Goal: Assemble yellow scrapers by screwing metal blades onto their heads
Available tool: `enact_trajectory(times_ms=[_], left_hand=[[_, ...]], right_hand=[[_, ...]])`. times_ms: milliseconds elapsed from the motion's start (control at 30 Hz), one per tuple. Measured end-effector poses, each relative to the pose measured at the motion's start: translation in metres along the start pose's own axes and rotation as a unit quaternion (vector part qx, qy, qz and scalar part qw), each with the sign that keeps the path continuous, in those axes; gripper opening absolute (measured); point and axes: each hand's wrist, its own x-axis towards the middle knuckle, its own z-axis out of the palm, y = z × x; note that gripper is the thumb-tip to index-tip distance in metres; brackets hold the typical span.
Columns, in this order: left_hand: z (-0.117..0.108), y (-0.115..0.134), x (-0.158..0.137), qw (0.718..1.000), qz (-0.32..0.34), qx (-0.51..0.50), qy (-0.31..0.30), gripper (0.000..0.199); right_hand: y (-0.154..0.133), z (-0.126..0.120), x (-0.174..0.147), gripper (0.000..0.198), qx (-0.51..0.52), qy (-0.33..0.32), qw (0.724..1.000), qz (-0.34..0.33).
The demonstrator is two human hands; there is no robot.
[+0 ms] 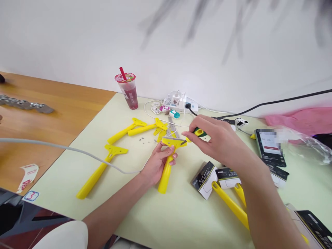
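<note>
My left hand (155, 162) is closed around the neck of a yellow scraper (166, 173), its wide head turned up and a metal edge along the top. In my right hand (215, 135) is a screwdriver (199, 131) with a green and yellow handle; its tip points at the right end of the scraper head, and whether it touches a screw I cannot tell. Small loose screws (148, 142) lie just left of the scraper head. Behind it are metal blades (171, 124) and yellow plates (160, 134). Several other yellow scrapers (95, 176) rest to the left.
A drink cup (131, 95) with a red straw stands at the back. A power strip (190, 104) with cables lies by the wall. Boxed scrapers (206, 180), a phone (271, 147) and a plastic bag (306, 145) are on the right. A grey cable (77, 150) crosses the left side.
</note>
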Motion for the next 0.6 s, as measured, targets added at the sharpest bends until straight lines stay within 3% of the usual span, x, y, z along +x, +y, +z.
enact_trajectory(times_ms=[200,333,433,533,600], left_hand=[[0.0004,0.0019,-0.0001,1.000,-0.002,-0.001,0.014,0.046],[0.0017,0.0039,-0.0003,1.000,0.004,-0.008,0.025,0.047],[0.0012,0.0019,-0.0002,1.000,-0.006,0.001,0.014,0.047],[0.0013,0.0013,0.0000,1.000,-0.009,0.006,0.015,0.048],[0.0024,0.0028,-0.0002,1.000,-0.006,0.003,0.022,0.048]], right_hand=[[-0.0027,-0.0045,0.0000,0.016,0.098,-0.042,0.994,-0.013],[0.0011,0.0004,0.0001,0.002,0.048,-0.008,0.999,0.008],[0.0038,0.0010,-0.0006,0.013,-0.003,0.000,1.000,0.020],[0.0037,-0.0030,-0.0017,0.008,0.018,-0.020,0.999,0.037],[0.0028,-0.0056,-0.0019,0.017,0.061,-0.038,0.997,0.027]])
